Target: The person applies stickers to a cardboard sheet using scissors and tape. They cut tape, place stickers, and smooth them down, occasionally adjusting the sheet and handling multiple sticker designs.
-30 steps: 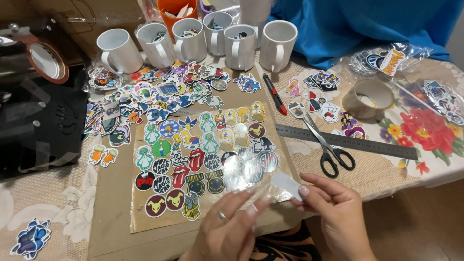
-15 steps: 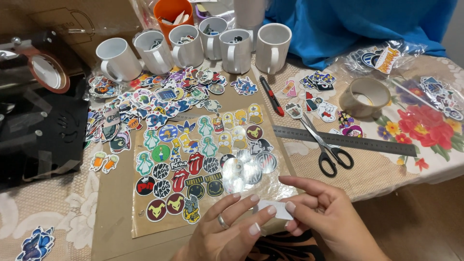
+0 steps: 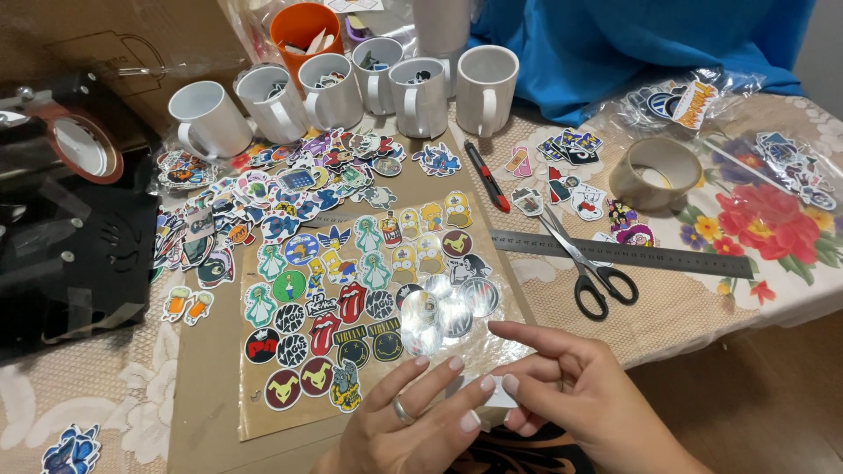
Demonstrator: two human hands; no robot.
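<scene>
My left hand (image 3: 421, 421) and my right hand (image 3: 571, 395) meet at the table's front edge, fingertips pinching a small white sticker piece (image 3: 500, 391) between them. A ring sits on my left hand. Just beyond my fingers lies a clear sheet (image 3: 263, 412) on brown cardboard, covered with several round and shaped colourful stickers (image 3: 351, 290). Some glossy round stickers (image 3: 439, 312) lie closest to my hands.
Black-handled scissors (image 3: 588, 263), a metal ruler (image 3: 632, 256), a red-and-black utility knife (image 3: 488, 175) and a tape roll (image 3: 654, 171) lie to the right. White mugs (image 3: 351, 92) and an orange cup (image 3: 303, 31) stand at the back. A black machine (image 3: 61, 237) is left.
Both hands shifted slightly right and lower along the table's front edge, staying together on the small white sticker piece. The camera view moved a little.
</scene>
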